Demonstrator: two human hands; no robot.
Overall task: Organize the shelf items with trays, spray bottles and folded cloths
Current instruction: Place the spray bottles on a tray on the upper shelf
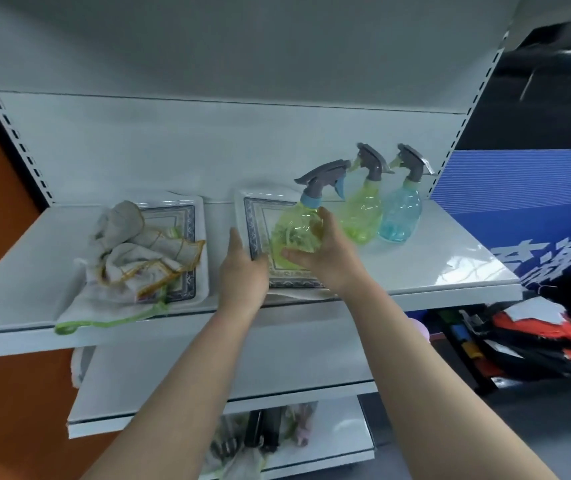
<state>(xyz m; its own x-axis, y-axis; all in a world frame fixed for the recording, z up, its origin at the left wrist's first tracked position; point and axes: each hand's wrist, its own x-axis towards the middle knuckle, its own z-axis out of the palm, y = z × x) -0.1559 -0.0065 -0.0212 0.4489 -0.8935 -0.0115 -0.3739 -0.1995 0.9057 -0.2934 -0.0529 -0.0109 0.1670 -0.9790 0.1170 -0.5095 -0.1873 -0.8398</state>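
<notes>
1. Right hand (318, 251), arm extended, wraps the belly of a yellow-green clear plastic spray bottle (299, 230) held upright over the tray, apparently for placing.
2. Left hand (242, 271) grips the near-left edge of the white blue-bordered rectangular tray (259, 216), likely steadying it.
3. Beside: a second green bottle (363, 209), a blue bottle (400, 213).
4. Left tray (187, 216) bears crumpled, unfolded cloths (131, 251).

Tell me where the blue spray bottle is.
Head view: the blue spray bottle stands rightmost on the shelf, beside a green spray bottle.
</notes>
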